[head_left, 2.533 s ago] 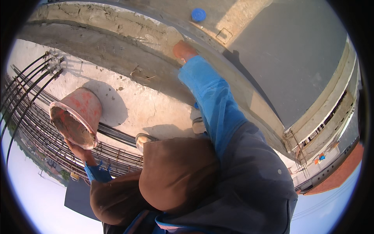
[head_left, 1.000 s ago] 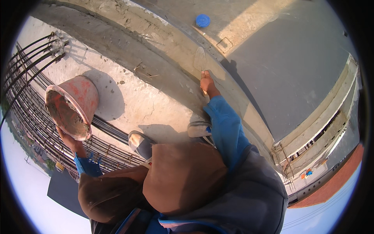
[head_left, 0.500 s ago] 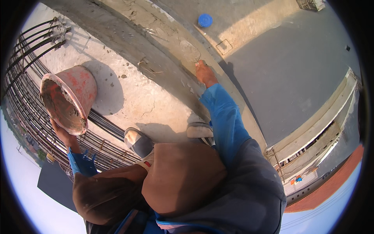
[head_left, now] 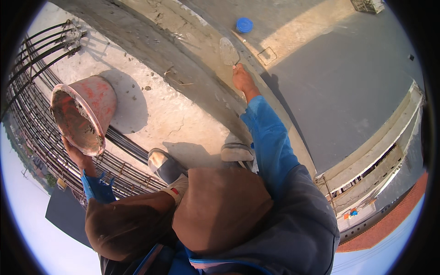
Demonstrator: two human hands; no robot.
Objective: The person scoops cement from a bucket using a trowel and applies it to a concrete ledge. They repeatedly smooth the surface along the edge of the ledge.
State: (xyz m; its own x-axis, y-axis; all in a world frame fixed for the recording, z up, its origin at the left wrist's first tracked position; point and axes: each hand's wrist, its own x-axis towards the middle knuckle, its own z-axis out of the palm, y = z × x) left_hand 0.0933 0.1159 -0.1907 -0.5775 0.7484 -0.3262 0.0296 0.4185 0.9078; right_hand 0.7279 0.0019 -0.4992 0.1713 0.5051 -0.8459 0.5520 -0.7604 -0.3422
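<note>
My right hand point(head_left: 243, 80) grips a trowel point(head_left: 229, 51), its pale blade lying against the mortar-coated concrete ledge point(head_left: 195, 34) that runs diagonally through the upper middle. My left hand point(head_left: 78, 156) holds a pink-red plastic bucket point(head_left: 91, 98) at its lower side; the bucket is tipped with its opening toward me, its inside smeared with grey mortar. My left fingers are partly hidden behind it. Both my feet, in footwear, are on the pale concrete slab point(head_left: 169, 123) below the ledge, beyond my brown-clad knee.
Bundles of steel rebar point(head_left: 32, 78) run along the left side, with bent bars near the top. A blue round container point(head_left: 244, 25) stands on the floor beyond the ledge. A grey surface point(head_left: 339, 105) fills the right, bordered by concrete beams point(head_left: 366, 174). Rooftops and sky show at the rim.
Since a second ago my right hand and trowel have moved up and away along the ledge. The bucket sits slightly higher in the picture, still held by my left hand, as the view has shifted.
</note>
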